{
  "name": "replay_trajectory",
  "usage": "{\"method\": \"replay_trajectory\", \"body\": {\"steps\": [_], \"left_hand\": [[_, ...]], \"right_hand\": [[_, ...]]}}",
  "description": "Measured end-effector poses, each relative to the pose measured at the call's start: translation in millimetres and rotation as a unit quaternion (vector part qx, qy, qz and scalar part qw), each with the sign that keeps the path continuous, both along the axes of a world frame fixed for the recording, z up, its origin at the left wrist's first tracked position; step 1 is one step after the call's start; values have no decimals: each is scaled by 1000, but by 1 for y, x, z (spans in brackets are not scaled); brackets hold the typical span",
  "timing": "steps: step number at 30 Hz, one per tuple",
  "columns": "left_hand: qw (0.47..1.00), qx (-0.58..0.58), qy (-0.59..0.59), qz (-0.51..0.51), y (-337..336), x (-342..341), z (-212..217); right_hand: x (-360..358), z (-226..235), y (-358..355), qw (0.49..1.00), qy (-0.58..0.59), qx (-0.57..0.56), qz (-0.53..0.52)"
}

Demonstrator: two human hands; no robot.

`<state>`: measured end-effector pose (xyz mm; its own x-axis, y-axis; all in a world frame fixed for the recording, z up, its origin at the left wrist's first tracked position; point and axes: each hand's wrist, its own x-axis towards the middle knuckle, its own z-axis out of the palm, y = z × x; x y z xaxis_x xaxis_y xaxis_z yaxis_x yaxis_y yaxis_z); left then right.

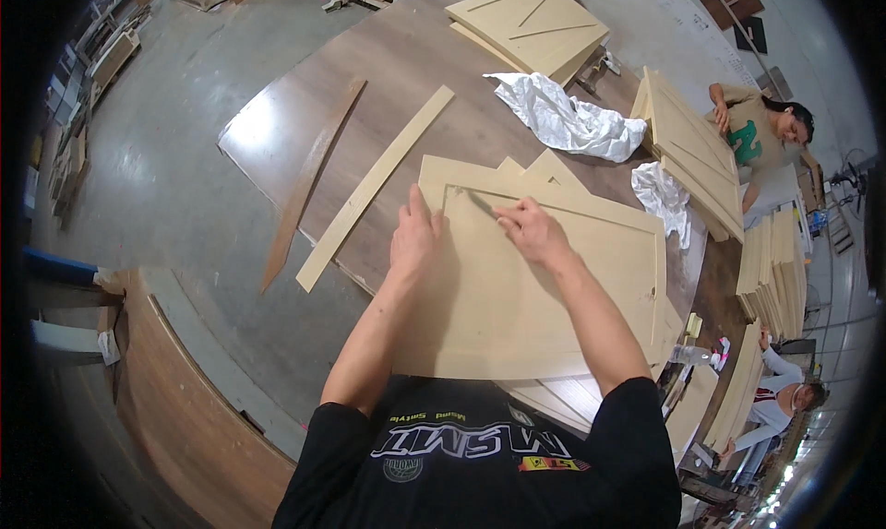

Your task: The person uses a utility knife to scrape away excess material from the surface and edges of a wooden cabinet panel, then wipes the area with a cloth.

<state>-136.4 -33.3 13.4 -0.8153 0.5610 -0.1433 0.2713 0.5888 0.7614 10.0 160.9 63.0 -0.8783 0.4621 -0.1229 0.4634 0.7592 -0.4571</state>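
A pale wooden cabinet door panel (554, 280) with a recessed centre lies flat on a dark wooden table (406, 68). My left hand (415, 238) rests flat on the panel's left frame, fingers together, holding it down. My right hand (531, 229) grips a thin dark tool (480, 203) whose tip sits in the groove near the panel's upper left inner corner. More pale panels lie stacked under this one, their corners showing above it.
A long pale wood strip (374, 186) and a dark strip (309, 183) lie on the table's left. Crumpled white cloths (572, 114) lie behind the panel. Stacks of doors (531, 26) stand at the back and right. Two other people (761, 132) are at right.
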Motion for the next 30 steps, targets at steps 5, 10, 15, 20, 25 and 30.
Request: {"method": "replay_trajectory", "body": {"steps": [5, 10, 15, 20, 25, 30], "left_hand": [[1000, 15, 7, 4, 2, -4, -8], [1000, 19, 17, -5, 1, -2, -4], [1000, 17, 21, 1, 0, 0, -6], [1000, 20, 7, 2, 2, -1, -1], [1000, 8, 6, -7, 0, 1, 4], [1000, 1, 13, 0, 2, 0, 2]], "right_hand": [[3, -9, -10, 999, 20, 1, 50], [0, 5, -3, 999, -11, -40, -18], [11, -5, -13, 1000, -8, 28, -10], [21, -14, -13, 1000, 18, 0, -11], [28, -6, -5, 999, 6, 12, -32], [30, -14, -42, 1000, 16, 5, 8]]}}
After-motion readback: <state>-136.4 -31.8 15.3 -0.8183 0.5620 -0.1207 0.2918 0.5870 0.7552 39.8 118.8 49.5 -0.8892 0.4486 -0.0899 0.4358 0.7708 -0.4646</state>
